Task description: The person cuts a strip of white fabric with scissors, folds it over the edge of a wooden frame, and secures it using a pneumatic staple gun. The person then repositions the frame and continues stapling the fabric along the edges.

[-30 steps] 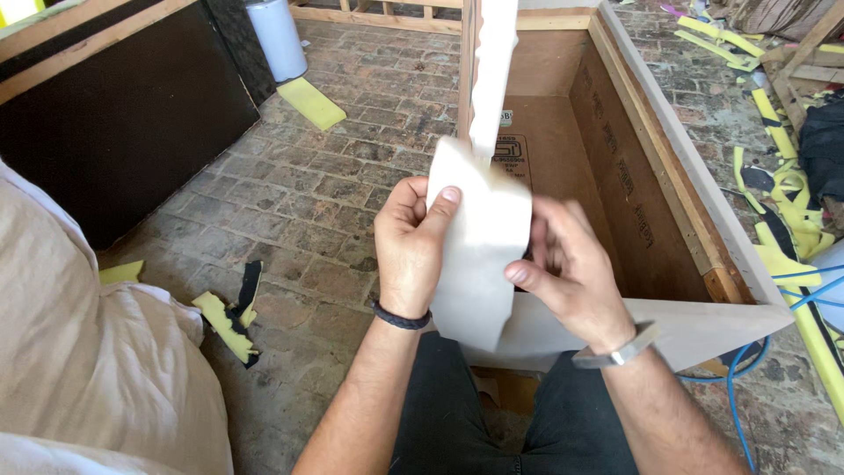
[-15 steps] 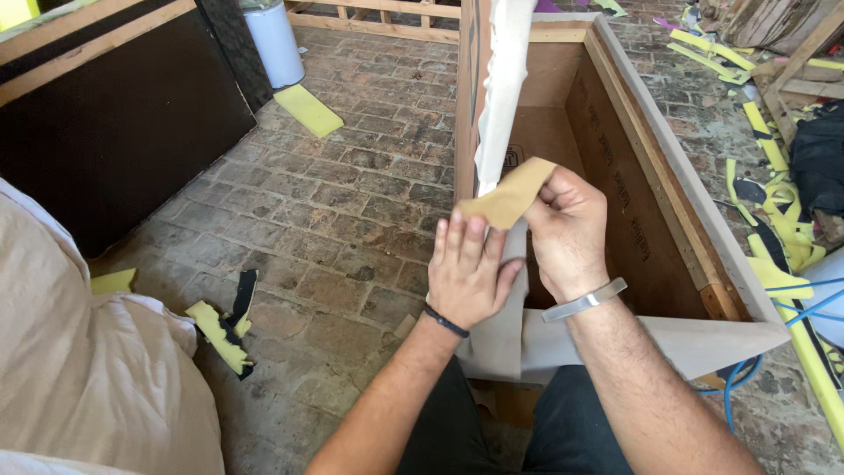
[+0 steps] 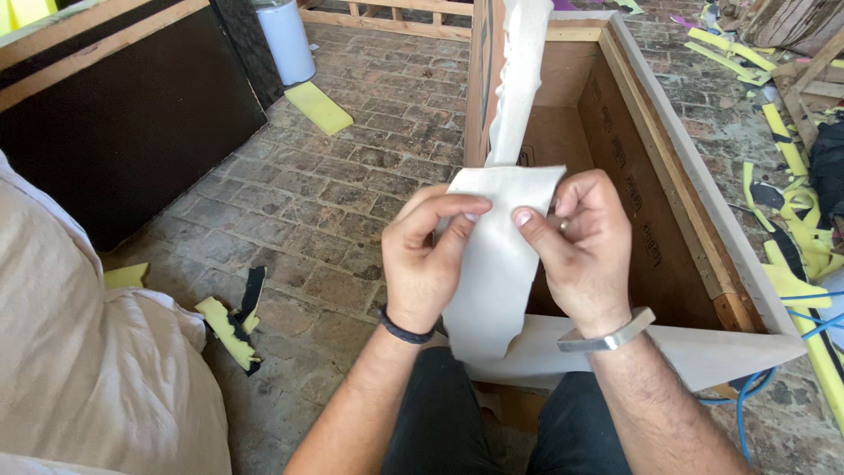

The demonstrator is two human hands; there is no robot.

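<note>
Both hands, left (image 3: 424, 264) and right (image 3: 576, 251), are now closed on the pale strip (image 3: 497, 255), pinched flat at its upper edge over the box (image 3: 694, 211), where previously a folded tan end was gripped, indicating re-gripping for smoothing.

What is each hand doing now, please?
Left hand: closed, fingers pinching the grey strip.
Right hand: closed, pinching the same strip.
</note>
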